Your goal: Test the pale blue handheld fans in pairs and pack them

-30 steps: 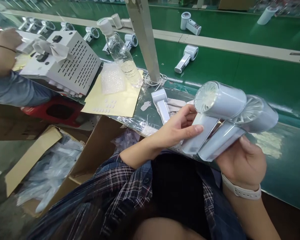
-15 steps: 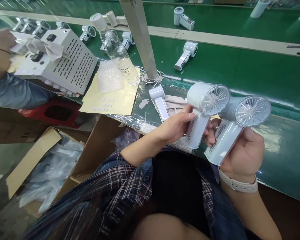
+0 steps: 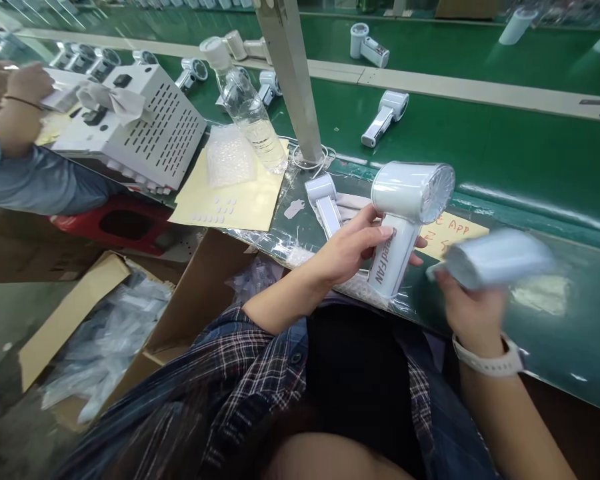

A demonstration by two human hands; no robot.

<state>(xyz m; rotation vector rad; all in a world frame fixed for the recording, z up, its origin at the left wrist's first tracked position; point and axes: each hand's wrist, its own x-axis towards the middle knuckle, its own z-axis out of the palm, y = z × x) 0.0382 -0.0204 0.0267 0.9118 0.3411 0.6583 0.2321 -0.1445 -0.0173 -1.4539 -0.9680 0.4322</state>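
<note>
My left hand (image 3: 353, 250) is closed around the handle of a pale blue handheld fan (image 3: 397, 227) lettered "SpeedFAN". It is upright, with its round head on top and grille to the right. To the right, my right hand (image 3: 475, 310) grips a second handheld fan (image 3: 503, 260), smeared by motion, its head tilted over sideways and its handle mostly hidden. Beyond my left hand, another fan (image 3: 324, 200) lies on a greyish cloth (image 3: 353, 205) on the bench. A yellow note with red handwriting (image 3: 463, 230) shows behind the two held fans.
More fans, one of them a nearby fan (image 3: 386, 119), lie on the green conveyor (image 3: 480, 140). A metal post (image 3: 293, 80), a water bottle (image 3: 250, 110) and a yellow sheet (image 3: 230, 207) stand left, near a white metal box (image 3: 135, 127) and a co-worker's hands (image 3: 27, 83). An open carton (image 3: 180, 307) sits below.
My right hand has moved its fan away from the left one and turned it over sideways. The left fan's head has rotated, so its grille faces further right. The view has shifted slightly.
</note>
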